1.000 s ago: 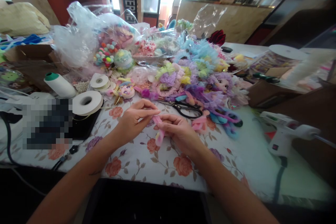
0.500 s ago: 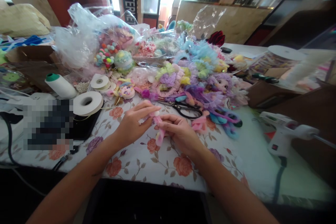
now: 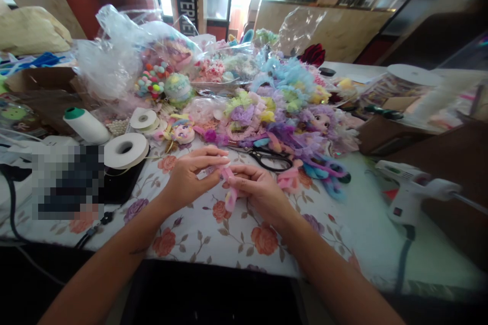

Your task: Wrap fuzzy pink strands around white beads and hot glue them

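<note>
A small pink fuzzy strip [image 3: 230,198] hangs down between my hands above the flowered tablecloth [image 3: 229,244]. My right hand [image 3: 255,185] pinches it between thumb and fingers from the right. From the left, the fingertips of my left hand [image 3: 196,170] close on its upper end, where a small pale bit partly shows. Just behind my hands lie black-handled scissors [image 3: 272,159]. Pink fuzzy pieces [image 3: 290,177] rest on the cloth to the right of my right hand.
White ribbon spools [image 3: 126,150] and a thread cone [image 3: 86,125] stand at left. A heap of pastel ruffled trims [image 3: 247,111], a doll head [image 3: 181,131] and plastic bags [image 3: 110,56] fills the back. A white glue gun [image 3: 404,193] with a cord stands at right beside a cardboard box [image 3: 450,172].
My left hand's fingers have shifted slightly at the top of the pink strip, covering more of the pale bit there. My right hand keeps its pinch.
</note>
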Demonstrator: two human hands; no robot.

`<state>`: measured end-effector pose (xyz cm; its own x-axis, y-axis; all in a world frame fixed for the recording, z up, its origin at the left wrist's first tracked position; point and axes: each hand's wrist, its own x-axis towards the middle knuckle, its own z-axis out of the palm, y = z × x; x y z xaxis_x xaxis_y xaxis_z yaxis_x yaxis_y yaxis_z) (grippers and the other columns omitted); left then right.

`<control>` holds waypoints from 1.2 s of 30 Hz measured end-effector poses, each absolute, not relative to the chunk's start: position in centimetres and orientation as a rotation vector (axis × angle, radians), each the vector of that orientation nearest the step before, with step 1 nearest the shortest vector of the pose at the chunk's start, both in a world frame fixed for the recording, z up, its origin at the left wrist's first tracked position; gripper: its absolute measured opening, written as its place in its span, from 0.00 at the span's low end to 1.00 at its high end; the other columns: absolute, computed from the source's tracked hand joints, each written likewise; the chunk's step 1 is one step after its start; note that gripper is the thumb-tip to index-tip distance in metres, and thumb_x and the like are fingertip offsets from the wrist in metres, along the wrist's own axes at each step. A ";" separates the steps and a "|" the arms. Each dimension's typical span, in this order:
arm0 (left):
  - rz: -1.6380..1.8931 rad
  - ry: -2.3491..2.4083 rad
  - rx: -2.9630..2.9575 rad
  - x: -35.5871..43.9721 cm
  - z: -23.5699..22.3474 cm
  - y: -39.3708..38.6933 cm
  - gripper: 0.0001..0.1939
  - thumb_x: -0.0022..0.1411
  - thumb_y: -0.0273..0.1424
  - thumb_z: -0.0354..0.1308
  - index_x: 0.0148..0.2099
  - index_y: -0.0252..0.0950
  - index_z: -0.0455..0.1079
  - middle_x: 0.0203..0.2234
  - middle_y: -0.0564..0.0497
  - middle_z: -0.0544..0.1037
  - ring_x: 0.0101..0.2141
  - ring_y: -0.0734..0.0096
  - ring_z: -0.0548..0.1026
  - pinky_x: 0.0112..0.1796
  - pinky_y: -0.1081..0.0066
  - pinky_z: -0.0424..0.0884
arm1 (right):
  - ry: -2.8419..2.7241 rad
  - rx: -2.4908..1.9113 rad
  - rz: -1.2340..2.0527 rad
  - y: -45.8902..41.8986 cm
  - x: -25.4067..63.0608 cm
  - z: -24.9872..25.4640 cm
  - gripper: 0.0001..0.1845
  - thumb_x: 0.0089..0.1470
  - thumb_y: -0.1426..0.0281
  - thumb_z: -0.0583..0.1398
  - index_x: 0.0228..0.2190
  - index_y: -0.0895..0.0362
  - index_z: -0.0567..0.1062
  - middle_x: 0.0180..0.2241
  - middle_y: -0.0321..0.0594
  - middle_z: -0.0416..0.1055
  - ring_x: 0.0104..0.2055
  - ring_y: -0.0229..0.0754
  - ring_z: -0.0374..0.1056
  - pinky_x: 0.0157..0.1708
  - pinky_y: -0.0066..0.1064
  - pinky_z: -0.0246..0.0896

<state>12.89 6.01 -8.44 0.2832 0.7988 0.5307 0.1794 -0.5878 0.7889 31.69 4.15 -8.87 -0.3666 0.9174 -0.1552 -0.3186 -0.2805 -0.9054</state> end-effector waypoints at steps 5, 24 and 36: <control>1.293 0.882 1.783 12.8 -8.1 6.1 0.07 0.61 0.30 0.63 0.41 0.39 0.81 0.42 0.45 0.82 0.46 0.61 0.79 0.45 0.65 0.78 | -1.069 -0.922 1.767 4.2 31.6 -9.0 0.14 0.46 0.66 0.71 0.37 0.55 0.82 0.25 0.35 0.78 0.21 0.36 0.72 0.25 0.28 0.68; 1.212 0.951 1.292 13.1 -9.0 6.5 0.07 0.52 0.33 0.71 0.36 0.41 0.82 0.38 0.49 0.82 0.42 0.64 0.79 0.39 0.70 0.76 | -1.093 -0.985 1.696 4.2 31.4 -9.0 0.13 0.43 0.67 0.72 0.34 0.55 0.83 0.26 0.36 0.79 0.21 0.32 0.70 0.22 0.23 0.64; 1.287 0.949 1.547 13.1 -9.1 6.5 0.07 0.54 0.29 0.69 0.38 0.42 0.83 0.39 0.48 0.82 0.42 0.64 0.79 0.41 0.70 0.78 | -1.064 -1.003 1.713 4.2 31.4 -9.0 0.13 0.42 0.66 0.72 0.32 0.56 0.82 0.28 0.38 0.79 0.21 0.34 0.71 0.21 0.25 0.65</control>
